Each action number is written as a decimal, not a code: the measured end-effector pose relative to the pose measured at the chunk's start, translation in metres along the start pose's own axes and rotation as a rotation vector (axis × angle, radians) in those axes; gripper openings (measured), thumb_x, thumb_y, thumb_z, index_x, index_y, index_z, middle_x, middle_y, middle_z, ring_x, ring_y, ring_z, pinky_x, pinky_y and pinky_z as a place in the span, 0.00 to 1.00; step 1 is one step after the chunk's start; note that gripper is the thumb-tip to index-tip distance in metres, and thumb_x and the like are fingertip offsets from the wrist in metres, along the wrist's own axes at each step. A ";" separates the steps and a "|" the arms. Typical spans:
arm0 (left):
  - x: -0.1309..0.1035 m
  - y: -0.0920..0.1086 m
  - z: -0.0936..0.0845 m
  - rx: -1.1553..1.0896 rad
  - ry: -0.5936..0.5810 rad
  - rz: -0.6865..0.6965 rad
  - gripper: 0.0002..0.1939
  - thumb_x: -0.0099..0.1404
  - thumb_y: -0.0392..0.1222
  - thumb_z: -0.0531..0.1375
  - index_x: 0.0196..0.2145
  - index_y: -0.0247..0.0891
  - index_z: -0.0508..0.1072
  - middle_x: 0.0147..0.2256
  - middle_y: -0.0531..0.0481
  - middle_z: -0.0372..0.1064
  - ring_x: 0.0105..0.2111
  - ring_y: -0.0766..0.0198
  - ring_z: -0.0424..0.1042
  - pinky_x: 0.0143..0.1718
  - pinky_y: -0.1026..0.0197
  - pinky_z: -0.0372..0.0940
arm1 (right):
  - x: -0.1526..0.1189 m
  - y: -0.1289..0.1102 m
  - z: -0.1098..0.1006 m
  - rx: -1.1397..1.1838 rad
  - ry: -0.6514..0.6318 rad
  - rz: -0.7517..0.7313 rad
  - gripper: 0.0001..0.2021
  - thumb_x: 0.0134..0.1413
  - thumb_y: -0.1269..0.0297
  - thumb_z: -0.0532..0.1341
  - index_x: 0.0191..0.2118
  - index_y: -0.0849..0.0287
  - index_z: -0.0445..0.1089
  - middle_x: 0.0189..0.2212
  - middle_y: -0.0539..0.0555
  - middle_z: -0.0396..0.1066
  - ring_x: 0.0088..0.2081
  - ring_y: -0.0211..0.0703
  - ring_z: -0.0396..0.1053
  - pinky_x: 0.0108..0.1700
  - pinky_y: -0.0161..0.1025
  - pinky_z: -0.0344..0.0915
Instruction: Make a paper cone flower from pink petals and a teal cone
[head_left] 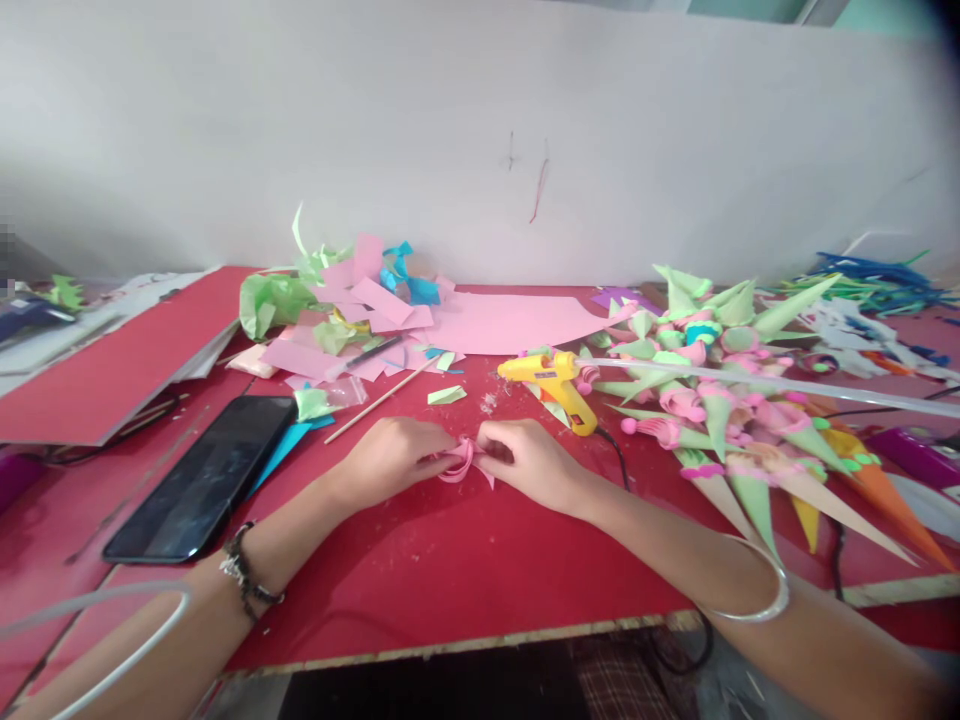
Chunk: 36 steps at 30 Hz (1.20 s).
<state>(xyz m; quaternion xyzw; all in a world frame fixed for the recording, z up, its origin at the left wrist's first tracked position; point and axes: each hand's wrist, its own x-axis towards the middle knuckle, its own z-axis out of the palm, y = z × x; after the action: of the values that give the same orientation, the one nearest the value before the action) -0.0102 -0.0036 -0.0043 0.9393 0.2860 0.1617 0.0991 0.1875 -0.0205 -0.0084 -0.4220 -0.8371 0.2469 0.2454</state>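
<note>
One red board lies at the far left, slanting across the tabletop, which is red too. Next to it is a dark phone, screen up, with a piece of blue paper just beside its right edge. A dark bracelet circles the left wrist. Farther back sit a small clear bag with green contents and a heap of pink and green paper scraps; a thin wooden stick lies slantwise in front of them.

The left hand comes next, its thumb and forefinger nearly together, pinching one side of a curled pink strip. The strip is looped between the two hands, close above the tabletop near its middle. From the other side the right hand pinches it with thumb and forefinger tips, a small gap showing between the bent fingers and the thumb behind the tips. A pointed pink end hangs below them.

Beyond the right hand is a yellow glue gun, nozzle to the left. A pale bangle rings the right forearm, and a pile of paper cones, mostly green and pink, spreads at the right.
</note>
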 end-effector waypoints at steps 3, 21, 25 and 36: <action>0.000 0.000 -0.001 -0.013 -0.003 0.003 0.16 0.65 0.44 0.48 0.25 0.36 0.66 0.22 0.54 0.64 0.23 0.70 0.62 0.26 0.68 0.52 | 0.001 0.000 0.000 0.004 -0.001 -0.007 0.08 0.50 0.70 0.56 0.22 0.60 0.60 0.17 0.47 0.64 0.21 0.33 0.60 0.25 0.30 0.51; -0.006 0.001 -0.013 0.026 0.069 -0.080 0.14 0.61 0.50 0.52 0.39 0.41 0.69 0.35 0.50 0.71 0.33 0.65 0.70 0.32 0.66 0.61 | -0.001 0.004 -0.005 -0.019 0.065 -0.078 0.04 0.45 0.74 0.56 0.26 0.59 0.61 0.21 0.46 0.63 0.23 0.32 0.60 0.26 0.29 0.54; -0.007 0.002 -0.012 0.036 0.082 -0.115 0.30 0.53 0.59 0.56 0.50 0.42 0.61 0.47 0.45 0.65 0.43 0.57 0.67 0.40 0.60 0.63 | -0.003 0.000 -0.006 -0.024 0.120 -0.140 0.04 0.46 0.74 0.56 0.27 0.59 0.61 0.23 0.47 0.64 0.25 0.33 0.62 0.28 0.30 0.57; -0.003 0.006 -0.010 -0.018 -0.006 -0.129 0.28 0.56 0.56 0.54 0.51 0.44 0.57 0.52 0.47 0.60 0.47 0.59 0.65 0.43 0.60 0.62 | -0.002 0.001 -0.005 -0.002 0.119 -0.157 0.05 0.46 0.75 0.56 0.28 0.58 0.61 0.24 0.47 0.65 0.25 0.33 0.62 0.29 0.30 0.57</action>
<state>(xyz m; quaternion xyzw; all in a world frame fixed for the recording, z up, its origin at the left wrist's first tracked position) -0.0129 -0.0097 0.0057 0.9185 0.3442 0.1546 0.1184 0.1926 -0.0208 -0.0056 -0.3692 -0.8518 0.2003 0.3130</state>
